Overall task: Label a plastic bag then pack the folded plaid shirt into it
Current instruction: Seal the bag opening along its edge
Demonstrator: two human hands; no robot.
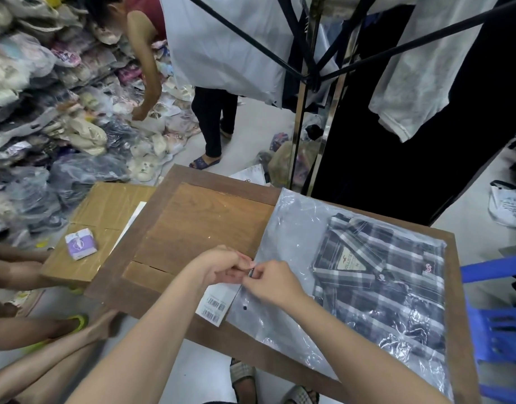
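Observation:
A clear plastic bag (283, 217) lies on the right half of the wooden table (198, 217). The folded dark plaid shirt (396, 275) with a cream neck label shows through the bag's film. My left hand (224, 265) and my right hand (269, 282) meet at the bag's left edge, fingers pinched together on that edge. A white sheet of barcode labels (216, 304) lies on the table just under my left hand, beside the bag's corner.
A cardboard box (105, 217) with a small purple packet (80, 243) stands left of the table. Another person's arms reach in at the left. A person stands behind near piles of bagged goods (46, 112). A clothes rack (309, 83) rises behind; a blue plastic stool (498, 316) stands at the right.

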